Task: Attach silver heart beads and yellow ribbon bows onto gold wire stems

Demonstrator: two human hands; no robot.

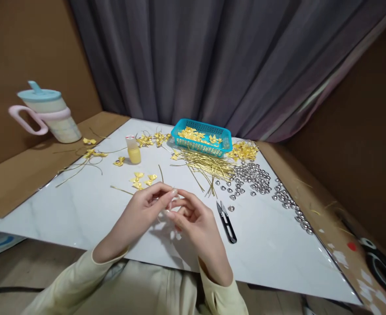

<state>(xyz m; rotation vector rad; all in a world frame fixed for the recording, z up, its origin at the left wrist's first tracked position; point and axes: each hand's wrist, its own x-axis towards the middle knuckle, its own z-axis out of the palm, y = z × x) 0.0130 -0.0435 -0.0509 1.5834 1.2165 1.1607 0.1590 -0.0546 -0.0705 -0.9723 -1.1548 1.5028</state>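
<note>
My left hand and my right hand meet over the near middle of the table, fingertips pinched close together. Whatever lies between the fingertips is too small and too covered to make out. Two gold cord ends show just beyond my left hand; I cannot tell whether it holds them. Several small yellow bows lie just past my fingers. To the right of my right hand rests a pair of black thread snips, blades pointing away from me, with a silver heart-shaped bead near the tips.
Behind are a blue basket of yellow bows, a heap of gold cords and many silver beads. A yellow bottle stands left, beyond it a lidded tumbler. Black-handled scissors lie at the right edge.
</note>
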